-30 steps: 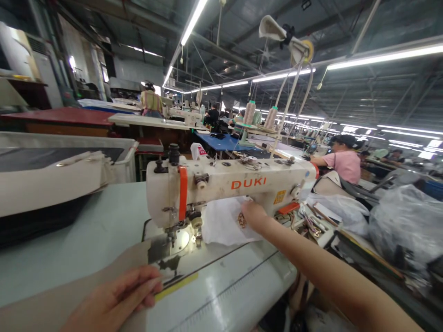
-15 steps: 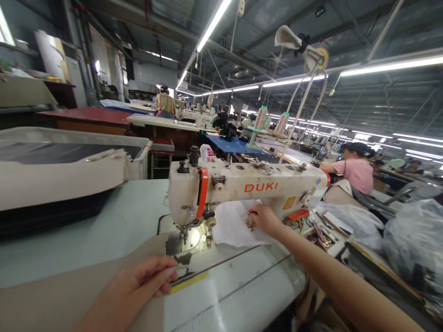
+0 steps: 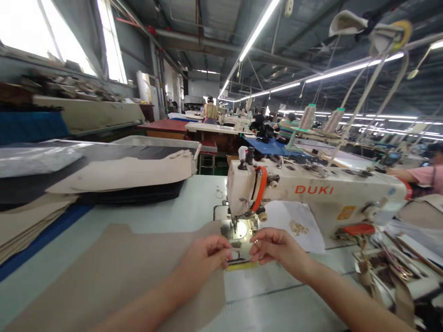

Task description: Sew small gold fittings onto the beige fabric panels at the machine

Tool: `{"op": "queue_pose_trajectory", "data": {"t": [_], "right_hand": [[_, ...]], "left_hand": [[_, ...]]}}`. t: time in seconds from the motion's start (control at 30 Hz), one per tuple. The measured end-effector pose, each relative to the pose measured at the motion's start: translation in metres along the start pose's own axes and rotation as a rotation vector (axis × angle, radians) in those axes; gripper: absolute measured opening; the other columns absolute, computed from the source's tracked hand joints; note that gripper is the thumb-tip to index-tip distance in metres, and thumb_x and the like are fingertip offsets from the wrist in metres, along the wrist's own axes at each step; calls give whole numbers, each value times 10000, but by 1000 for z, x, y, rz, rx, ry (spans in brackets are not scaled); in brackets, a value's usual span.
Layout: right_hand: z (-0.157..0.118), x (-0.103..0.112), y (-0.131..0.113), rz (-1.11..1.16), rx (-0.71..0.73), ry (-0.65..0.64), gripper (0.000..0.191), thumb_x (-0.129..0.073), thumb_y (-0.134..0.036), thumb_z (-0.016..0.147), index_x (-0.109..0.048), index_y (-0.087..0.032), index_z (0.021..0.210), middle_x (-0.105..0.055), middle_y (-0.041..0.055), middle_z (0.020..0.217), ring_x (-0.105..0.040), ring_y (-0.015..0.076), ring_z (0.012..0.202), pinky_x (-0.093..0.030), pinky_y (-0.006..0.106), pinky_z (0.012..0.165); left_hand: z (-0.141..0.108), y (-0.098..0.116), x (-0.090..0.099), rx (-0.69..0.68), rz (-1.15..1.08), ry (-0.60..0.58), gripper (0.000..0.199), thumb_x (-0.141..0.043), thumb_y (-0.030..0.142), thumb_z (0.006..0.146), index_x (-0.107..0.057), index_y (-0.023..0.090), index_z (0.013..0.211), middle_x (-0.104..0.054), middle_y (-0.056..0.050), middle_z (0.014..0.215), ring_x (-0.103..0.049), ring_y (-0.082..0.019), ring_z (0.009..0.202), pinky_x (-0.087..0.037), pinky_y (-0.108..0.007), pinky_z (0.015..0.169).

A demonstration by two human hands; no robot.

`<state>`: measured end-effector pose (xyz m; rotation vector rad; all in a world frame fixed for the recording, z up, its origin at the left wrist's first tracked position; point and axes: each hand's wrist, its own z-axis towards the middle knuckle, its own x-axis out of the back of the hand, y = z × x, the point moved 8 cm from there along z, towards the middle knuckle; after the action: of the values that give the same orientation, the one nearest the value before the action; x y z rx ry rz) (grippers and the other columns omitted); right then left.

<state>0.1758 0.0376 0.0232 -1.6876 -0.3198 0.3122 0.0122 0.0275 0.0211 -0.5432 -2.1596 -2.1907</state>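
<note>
A white sewing machine (image 3: 284,184) marked DUKI stands over a pale green table. In front of its lit needle plate (image 3: 240,229), my left hand (image 3: 211,256) is closed in a pinch; what lies between its fingertips is too small to name. Close by on the right, my right hand (image 3: 277,249) pinches a small gold metal ring (image 3: 256,241). A large taupe fabric piece (image 3: 138,267) lies flat beneath my left forearm. Several gold rings (image 3: 298,228) rest on a white cloth (image 3: 313,230) under the machine arm.
Stacked beige and black panels (image 3: 131,173) lie at the left, by a white bin (image 3: 162,142). A tray (image 3: 415,281) with straps and tools sits at the right. Thread cones (image 3: 307,116) stand behind the machine. A person in pink (image 3: 427,177) is at the far right.
My right hand has left the pile of rings on the white cloth and come beside my left hand, with a ring in its fingers. The view has turned left.
</note>
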Motion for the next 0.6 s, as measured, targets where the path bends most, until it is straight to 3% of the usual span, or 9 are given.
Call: {"op": "queue_pose_trajectory", "data": {"t": [0.17,0.4,0.6], "right_hand": [[16,-25,5,90,33,2,325,-759,-406,597,-685,-153,787,-689,28,726,-651,135,637,-513,271,670],[25,-27,11,43,168,78,366,-727,-475,638,-698,-165,830,-685,30,670,-658,175,658,-518,312,675],[25,-29,20,88,260,163,333,-727,-434,664,-677,-197,894,-699,42,822,-668,192,735,-509,316,701]], "left_hand": [[0,-4,4,1,-60,47,158,-568,326,702,-602,177,739,-632,26,593,-609,-145,578,-492,-264,617],[4,-7,4,-15,-115,86,150,-560,306,704,-603,165,735,-618,21,603,-582,-133,557,-483,-250,577],[2,-6,2,-16,-52,99,111,-534,282,713,-571,177,715,-590,27,587,-561,-132,548,-477,-240,552]]}}
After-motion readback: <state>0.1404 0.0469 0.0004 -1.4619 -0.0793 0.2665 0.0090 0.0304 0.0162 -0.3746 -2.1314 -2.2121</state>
